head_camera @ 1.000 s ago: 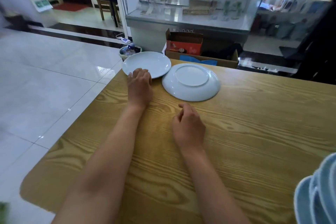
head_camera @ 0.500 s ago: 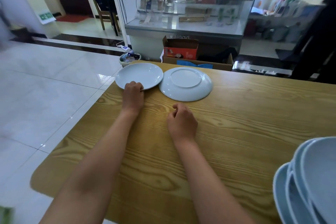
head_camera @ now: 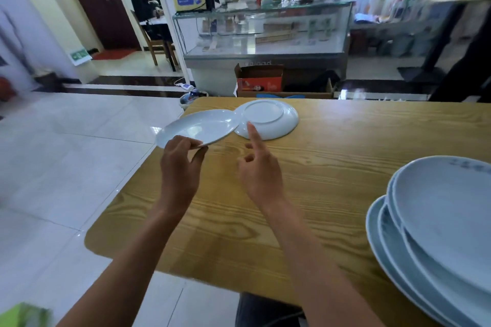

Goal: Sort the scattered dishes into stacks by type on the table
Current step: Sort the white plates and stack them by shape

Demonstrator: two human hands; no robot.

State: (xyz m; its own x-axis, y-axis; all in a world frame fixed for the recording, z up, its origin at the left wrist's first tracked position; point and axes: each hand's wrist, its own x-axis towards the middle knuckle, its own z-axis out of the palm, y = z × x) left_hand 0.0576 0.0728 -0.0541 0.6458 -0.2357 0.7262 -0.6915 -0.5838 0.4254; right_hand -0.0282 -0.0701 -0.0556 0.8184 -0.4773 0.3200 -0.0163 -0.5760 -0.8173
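A: What does the left hand point(head_camera: 180, 167) have?

B: It pinches the near rim of a shallow, glossy white round plate point(head_camera: 198, 130), thumb under the edge and fingers on top. The plate sits face up left of the frame's centre, tilted, jutting past the left edge of the wood-grain yellow table point(head_camera: 332, 167); its far edge overlaps the rim of the next plate.

A: And that one?

B: A white round plate turned upside down point(head_camera: 268, 119), its raised foot ring showing, lies flat on the table just above the centre.

A: The right hand point(head_camera: 261, 178)?

B: It holds nothing. Its index finger is stretched out with the tip at the upturned plate's near rim, the other fingers loosely curled; whether it touches cannot be told.

A: Anything else?

B: At the lower right of the frame, a stack of pale blue-white wide plates point(head_camera: 438, 233) rests on the table, slightly fanned, with a faint blue mark on the top rim.
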